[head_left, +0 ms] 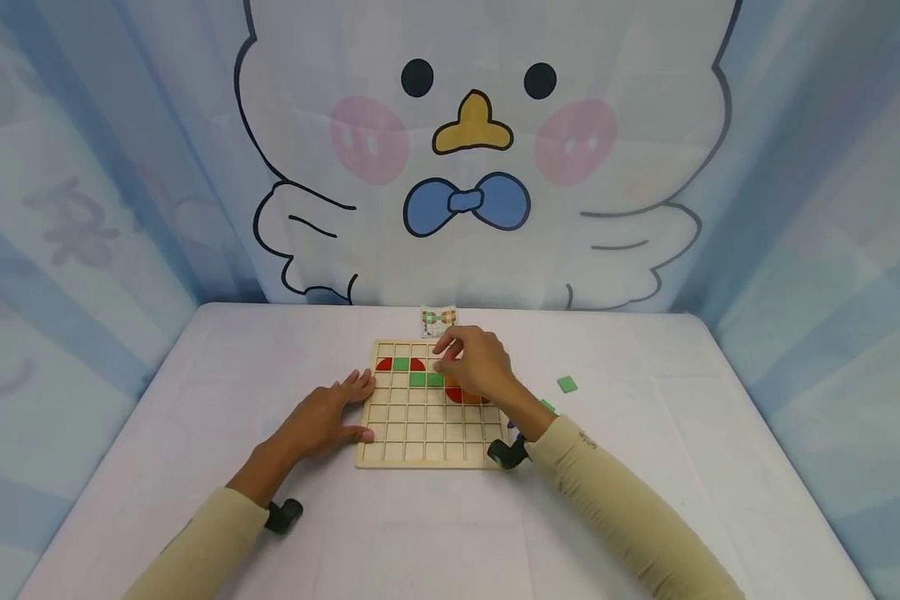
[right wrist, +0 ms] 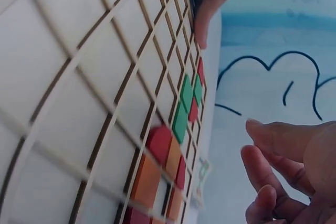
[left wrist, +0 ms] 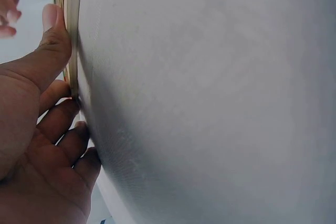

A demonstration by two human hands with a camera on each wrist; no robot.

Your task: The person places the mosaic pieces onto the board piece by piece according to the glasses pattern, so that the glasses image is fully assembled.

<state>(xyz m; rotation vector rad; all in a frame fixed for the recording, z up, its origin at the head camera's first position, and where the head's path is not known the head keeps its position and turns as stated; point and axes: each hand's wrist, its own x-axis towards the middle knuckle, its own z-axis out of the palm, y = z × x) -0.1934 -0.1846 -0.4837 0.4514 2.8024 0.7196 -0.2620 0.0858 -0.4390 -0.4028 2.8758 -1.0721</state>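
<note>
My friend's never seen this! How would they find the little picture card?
Start at the white table and find the wooden grid board on it. Just past the board's far edge is a small white card. Unlike the solid-coloured tiles on the board, it has a tiny many-coloured picture printed on it.

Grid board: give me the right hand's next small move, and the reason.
Probably move the right hand right and pick up the farthest-right green tile. No piece shows in its fingers, which hover over the grid board; that tile lies loose on the table, and the left hand touches the board's left edge, likely steadying it.
</note>
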